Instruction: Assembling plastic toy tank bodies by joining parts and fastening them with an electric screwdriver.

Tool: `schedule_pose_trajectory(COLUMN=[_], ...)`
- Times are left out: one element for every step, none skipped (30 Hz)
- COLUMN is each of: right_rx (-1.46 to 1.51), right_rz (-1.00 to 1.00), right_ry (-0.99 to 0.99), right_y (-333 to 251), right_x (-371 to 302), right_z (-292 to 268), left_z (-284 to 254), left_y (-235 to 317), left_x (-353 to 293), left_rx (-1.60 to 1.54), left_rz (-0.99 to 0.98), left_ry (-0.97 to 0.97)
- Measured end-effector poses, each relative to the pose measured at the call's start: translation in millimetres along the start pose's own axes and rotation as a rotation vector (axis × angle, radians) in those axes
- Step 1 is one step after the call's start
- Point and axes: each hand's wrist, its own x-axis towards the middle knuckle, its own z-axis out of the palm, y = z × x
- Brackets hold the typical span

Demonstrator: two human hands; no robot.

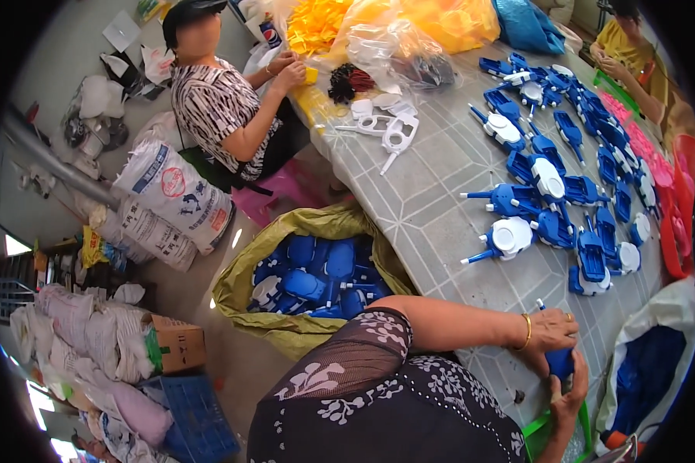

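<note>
Near the table's front edge, my left hand (550, 333), with a gold bracelet at the wrist, closes over a blue plastic toy body (559, 363). A thin, white-tipped rod sticks out beyond its fingers. My right hand (568, 392) grips the same piece from the near side, its thumb and fingers around the lower end. Much of the piece is hidden by both hands. Similar blue toy bodies (591, 255) lie spread beyond them on the table (440, 224), some with round white parts (510, 235) on top.
An olive woven sack (235, 309) of blue pieces stands left of the table; a white sack (668, 309) with blue contents is at right. White frames (398, 135), yellow pieces (316, 23) and red trays (676, 231) lie farther off. Two people sit at the table.
</note>
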Motion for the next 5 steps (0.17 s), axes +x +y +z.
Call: schedule_pose_trajectory(right_rx=[0.023, 0.044, 0.044, 0.034, 0.023], right_rz=[0.022, 0.047, 0.044, 0.077, 0.113], right_ry=[0.004, 0.011, 0.011, -0.007, -0.025], right_y=[-2.5, -3.9, -4.1, -4.2, -4.3], right_x=[0.0, 0.8, 1.7, 2.2, 1.3], right_z=[0.1, -0.1, -0.8, -1.5, -2.6], left_z=[-0.4, 0.2, 1.3, 1.6, -1.4], left_y=[0.0, -1.1, -2.5, -3.3, -1.3], left_x=[0.0, -0.2, -0.6, -0.8, 0.2], left_rx=[0.001, 0.005, 0.012, 0.018, 0.019], left_rz=[0.011, 0.010, 0.017, 0.024, -0.009], left_ry=[-0.008, -0.006, 0.005, 0.016, -0.027])
